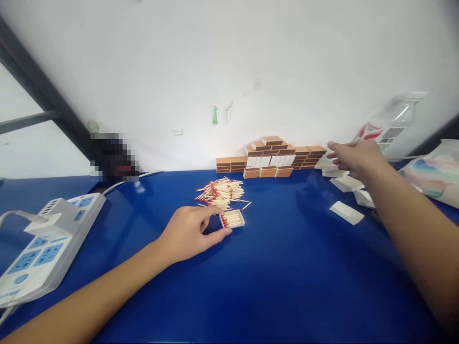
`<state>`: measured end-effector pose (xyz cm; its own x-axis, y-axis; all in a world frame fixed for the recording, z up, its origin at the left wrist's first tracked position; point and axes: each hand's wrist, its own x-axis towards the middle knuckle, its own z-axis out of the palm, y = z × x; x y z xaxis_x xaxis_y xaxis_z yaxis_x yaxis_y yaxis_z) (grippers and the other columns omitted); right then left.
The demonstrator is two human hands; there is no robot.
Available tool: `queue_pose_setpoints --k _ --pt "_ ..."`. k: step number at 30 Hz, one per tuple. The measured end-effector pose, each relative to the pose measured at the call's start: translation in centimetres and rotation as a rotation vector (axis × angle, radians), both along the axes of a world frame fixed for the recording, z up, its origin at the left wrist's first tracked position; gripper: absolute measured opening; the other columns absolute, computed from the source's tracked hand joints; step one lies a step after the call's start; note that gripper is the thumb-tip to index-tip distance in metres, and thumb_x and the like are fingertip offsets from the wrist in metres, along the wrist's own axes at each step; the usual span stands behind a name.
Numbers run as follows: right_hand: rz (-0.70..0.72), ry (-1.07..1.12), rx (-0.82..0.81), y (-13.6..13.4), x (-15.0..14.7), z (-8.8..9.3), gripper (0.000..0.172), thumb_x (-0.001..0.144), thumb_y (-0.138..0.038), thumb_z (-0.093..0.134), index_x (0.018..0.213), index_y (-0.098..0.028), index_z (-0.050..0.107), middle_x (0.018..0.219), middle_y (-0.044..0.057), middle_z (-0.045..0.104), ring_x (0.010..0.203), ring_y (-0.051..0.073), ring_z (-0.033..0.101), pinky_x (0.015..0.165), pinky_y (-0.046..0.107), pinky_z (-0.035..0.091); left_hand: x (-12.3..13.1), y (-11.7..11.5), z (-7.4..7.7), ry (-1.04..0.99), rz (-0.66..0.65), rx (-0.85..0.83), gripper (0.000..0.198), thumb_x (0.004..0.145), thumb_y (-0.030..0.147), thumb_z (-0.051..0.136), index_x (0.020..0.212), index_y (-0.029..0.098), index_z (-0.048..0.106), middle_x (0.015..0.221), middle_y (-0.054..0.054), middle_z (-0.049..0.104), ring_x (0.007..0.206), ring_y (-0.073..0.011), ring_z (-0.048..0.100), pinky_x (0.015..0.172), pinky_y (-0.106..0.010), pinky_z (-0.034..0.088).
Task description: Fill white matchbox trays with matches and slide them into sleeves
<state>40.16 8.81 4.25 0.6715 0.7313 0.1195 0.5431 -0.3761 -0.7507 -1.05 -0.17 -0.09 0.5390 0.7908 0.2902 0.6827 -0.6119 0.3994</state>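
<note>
My left hand (195, 231) pinches a small white matchbox tray (241, 224) between thumb and fingers, low over the blue table. Red-tipped matches lie side by side in the tray. Right behind it is a loose heap of matches (222, 191), a few strays at its edge. My right hand (353, 156) reaches out at the right, beside the end of a stack of brown matchboxes (270, 160) and above several white paper trays (347, 212). Its fingers are stretched out and apart, and I see nothing held in them.
A white power strip (53, 248) with a plugged-in charger lies on the left, its cable running along the wall. Behind my right hand a clear plastic bottle (398, 119) leans by the wall, near a colourful soft pack (435, 167). A blurred dark object (114, 157) stands back left.
</note>
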Motion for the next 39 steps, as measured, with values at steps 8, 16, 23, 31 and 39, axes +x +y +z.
queue_pose_setpoints --k 8,16,23,31,39 --pt "0.000 0.122 -0.010 1.1 -0.5 -1.2 0.031 0.090 -0.040 0.066 0.096 -0.010 0.067 0.074 0.010 0.065 0.057 0.015 0.052 0.054 0.034 0.036 -0.1 0.2 -0.1 0.055 -0.037 -0.038 0.037 0.090 0.051 0.069 0.115 0.024 0.075 0.055 0.008 0.050 0.051 -0.0094 0.050 0.056 -0.024 0.036" --pt "0.087 0.279 0.061 0.9 -0.7 -1.3 0.025 0.096 -0.036 0.066 0.087 -0.013 0.061 0.080 0.004 0.063 0.058 0.009 0.052 0.054 0.026 0.041 -0.1 0.2 -0.1 0.112 -0.031 -0.068 0.041 0.090 0.054 0.068 0.117 0.024 0.074 0.057 0.007 0.053 0.054 -0.0109 0.053 0.057 -0.025 0.036" --pt "0.061 0.288 0.213 0.9 -0.2 -0.4 0.013 0.095 -0.022 0.062 0.088 -0.012 0.059 0.088 0.011 0.067 0.061 0.010 0.056 0.057 0.028 0.047 -0.2 0.3 -0.3 -0.031 -0.073 0.087 0.034 0.090 0.046 0.072 0.114 0.022 0.072 0.070 0.005 0.060 0.058 -0.0093 0.052 0.060 -0.024 0.042" --pt "0.392 0.192 0.272 -4.7 -8.8 0.5 0.027 0.095 -0.038 0.061 0.076 -0.017 0.061 0.075 0.008 0.069 0.043 0.009 0.048 0.039 0.025 0.032 -0.4 0.7 0.3 -0.158 0.071 0.296 0.034 0.088 0.047 0.074 0.107 0.019 0.076 0.062 0.005 0.059 0.051 -0.0089 0.049 0.053 -0.024 0.041" --pt "0.992 0.398 0.114 -7.7 -15.9 -2.7 0.041 0.094 -0.058 0.063 0.077 -0.022 0.056 0.064 0.000 0.066 0.042 0.010 0.054 0.035 0.022 0.034 -0.8 0.9 0.1 -0.207 0.072 0.324 0.035 0.089 0.043 0.074 0.115 0.019 0.075 0.068 0.002 0.068 0.055 -0.0096 0.057 0.056 -0.023 0.048"
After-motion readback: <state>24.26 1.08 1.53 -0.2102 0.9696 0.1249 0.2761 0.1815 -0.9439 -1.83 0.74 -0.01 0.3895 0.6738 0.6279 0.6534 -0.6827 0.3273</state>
